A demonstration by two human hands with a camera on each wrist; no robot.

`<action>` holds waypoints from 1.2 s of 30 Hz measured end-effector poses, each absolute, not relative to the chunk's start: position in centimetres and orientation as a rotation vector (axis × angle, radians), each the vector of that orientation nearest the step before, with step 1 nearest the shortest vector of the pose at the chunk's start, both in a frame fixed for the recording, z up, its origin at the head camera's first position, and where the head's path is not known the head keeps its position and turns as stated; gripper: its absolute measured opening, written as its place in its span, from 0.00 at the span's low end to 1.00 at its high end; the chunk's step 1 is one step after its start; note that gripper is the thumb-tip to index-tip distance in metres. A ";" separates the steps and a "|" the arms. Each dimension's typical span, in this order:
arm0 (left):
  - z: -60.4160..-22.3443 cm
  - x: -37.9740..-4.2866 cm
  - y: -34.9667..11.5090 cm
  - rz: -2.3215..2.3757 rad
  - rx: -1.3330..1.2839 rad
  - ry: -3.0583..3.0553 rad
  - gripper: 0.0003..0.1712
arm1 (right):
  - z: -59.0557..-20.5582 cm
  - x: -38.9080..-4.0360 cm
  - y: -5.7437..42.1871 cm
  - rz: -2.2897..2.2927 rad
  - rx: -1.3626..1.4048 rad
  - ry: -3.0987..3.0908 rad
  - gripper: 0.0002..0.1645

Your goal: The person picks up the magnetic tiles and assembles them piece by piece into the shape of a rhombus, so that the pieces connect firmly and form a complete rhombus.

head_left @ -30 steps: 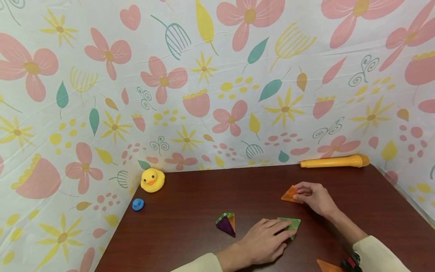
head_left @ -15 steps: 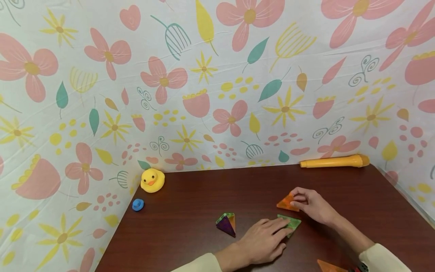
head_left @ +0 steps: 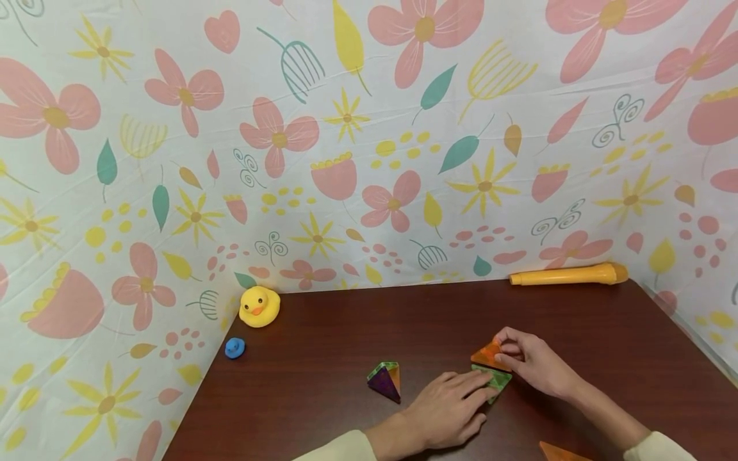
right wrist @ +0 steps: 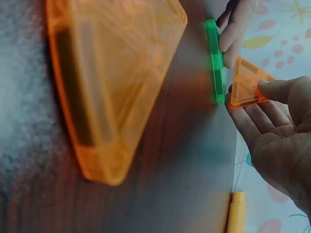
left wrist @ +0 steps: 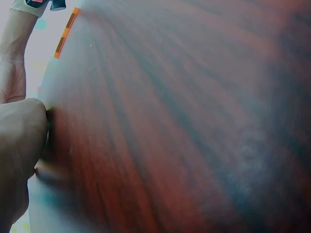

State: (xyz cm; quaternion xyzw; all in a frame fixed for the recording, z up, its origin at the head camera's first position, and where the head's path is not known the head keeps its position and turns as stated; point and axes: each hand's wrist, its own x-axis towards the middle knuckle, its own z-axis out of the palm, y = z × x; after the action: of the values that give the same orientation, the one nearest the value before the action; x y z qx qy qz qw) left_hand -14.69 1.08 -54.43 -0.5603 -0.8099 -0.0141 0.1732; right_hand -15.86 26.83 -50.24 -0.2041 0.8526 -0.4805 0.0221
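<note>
My right hand (head_left: 539,362) pinches an orange see-through triangular magnetic tile (head_left: 485,354) between thumb and fingers. In the right wrist view this orange tile (right wrist: 247,83) is tilted up, with the thumb on its face. Just in front of it, very close to its edge, is a green triangular magnetic tile (head_left: 499,380) on the table. My left hand (head_left: 446,410) lies palm down, its extended fingers resting on the green tile and partly hiding it. To the left stands a small pyramid of purple, green and orange tiles (head_left: 385,381). The left wrist view shows the left hand (left wrist: 19,145) only in part.
Another orange triangular tile (head_left: 562,452) lies at the near edge of the head view, large in the right wrist view. A yellow rubber duck (head_left: 259,307) and small blue duck (head_left: 234,347) sit far left. A yellow microphone-shaped toy (head_left: 569,274) lies at the back right.
My right hand has brought the orange tile nearer and slightly left, up to the green tile's far edge. The left hand has stayed on the green tile.
</note>
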 end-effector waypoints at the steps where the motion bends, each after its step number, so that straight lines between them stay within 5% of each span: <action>1: -54.4 -14.7 1.1 -0.038 -1.588 -2.298 0.25 | -50.2 -15.8 26.8 -1.487 -0.634 2.642 0.08; 19: -54.5 -14.8 1.1 -0.035 -1.589 -2.304 0.26 | -50.9 -14.9 26.7 -1.474 -0.620 2.636 0.09; 36: -54.4 -14.9 1.0 -0.038 -1.604 -2.316 0.26 | -51.1 -15.0 26.6 -1.490 -0.667 2.537 0.21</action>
State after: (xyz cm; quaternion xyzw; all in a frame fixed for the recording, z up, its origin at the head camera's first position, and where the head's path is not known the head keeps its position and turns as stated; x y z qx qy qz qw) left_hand -14.87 1.01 -54.42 -0.5618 -0.8113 -0.0132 0.1613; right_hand -14.96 26.64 -51.09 -0.2205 0.8393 -0.4930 0.0623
